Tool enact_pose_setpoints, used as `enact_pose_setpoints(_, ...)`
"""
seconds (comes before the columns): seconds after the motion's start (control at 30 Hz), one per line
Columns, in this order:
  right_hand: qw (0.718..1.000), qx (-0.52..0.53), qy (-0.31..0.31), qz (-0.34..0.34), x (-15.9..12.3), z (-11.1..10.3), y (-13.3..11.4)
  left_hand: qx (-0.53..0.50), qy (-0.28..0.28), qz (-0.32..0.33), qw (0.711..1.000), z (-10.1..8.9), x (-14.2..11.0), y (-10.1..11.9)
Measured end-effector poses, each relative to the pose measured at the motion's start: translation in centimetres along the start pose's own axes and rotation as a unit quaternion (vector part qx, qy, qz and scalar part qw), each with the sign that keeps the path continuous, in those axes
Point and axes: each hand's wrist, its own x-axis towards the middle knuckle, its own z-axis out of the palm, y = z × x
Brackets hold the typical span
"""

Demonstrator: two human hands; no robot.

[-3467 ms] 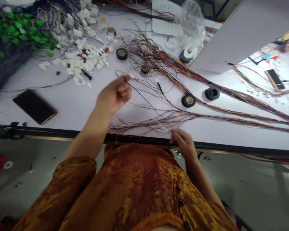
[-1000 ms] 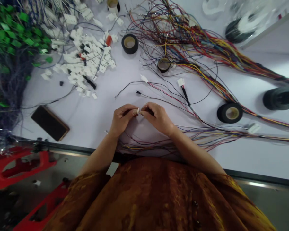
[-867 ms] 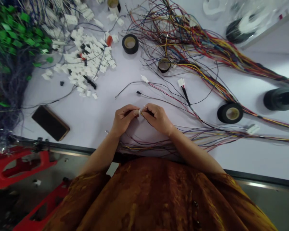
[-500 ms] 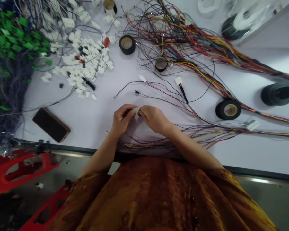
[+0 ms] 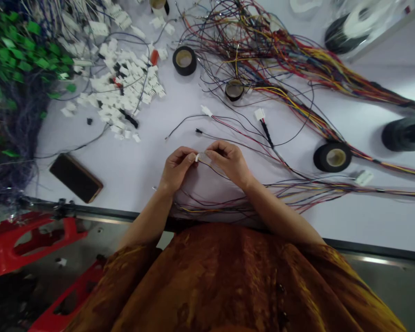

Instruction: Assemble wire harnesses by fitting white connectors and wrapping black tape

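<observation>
Left hand: the left hand [image 5: 175,168] is in a narrow pinch, thumb and fingertips closed on the end of the held piece.
Right hand: the right hand [image 5: 230,161] is also in a narrow pinch, holding a clear plastic sleeve [image 5: 204,157] just beside the left fingertips.
Held piece: a small white wire connector [image 5: 196,158] sits between the hands, above the table's front edge, with thin wires [image 5: 216,169] trailing from the right hand.
Nearby: a white-ended lead [image 5: 206,110] and a black-sleeved lead [image 5: 263,124] lie ahead of the hands.
Table: a heap of white connectors [image 5: 124,78], black tape rolls [image 5: 333,157] and a phone [image 5: 76,178] lie further off.
</observation>
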Motion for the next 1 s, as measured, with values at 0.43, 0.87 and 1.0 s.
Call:
enact_pose_setpoints(0.43,0.981,-0.172,0.029,-0.080,-0.8,1.1,0.4,0.149,0.008,0.081,0.986,0.2,-0.4,0.6)
enact_pose_setpoints(0.87,0.975,-0.190,-0.037,-0.111,-0.7,0.2,0.9,0.202,-0.020,0.111,0.973,-0.1,-0.5,1.2)
enact_pose_setpoints(1.0,0.944,-0.301,-0.089,-0.102,-1.4,0.6,0.1,0.179,0.007,0.123,0.976,0.0,-1.0,2.3)
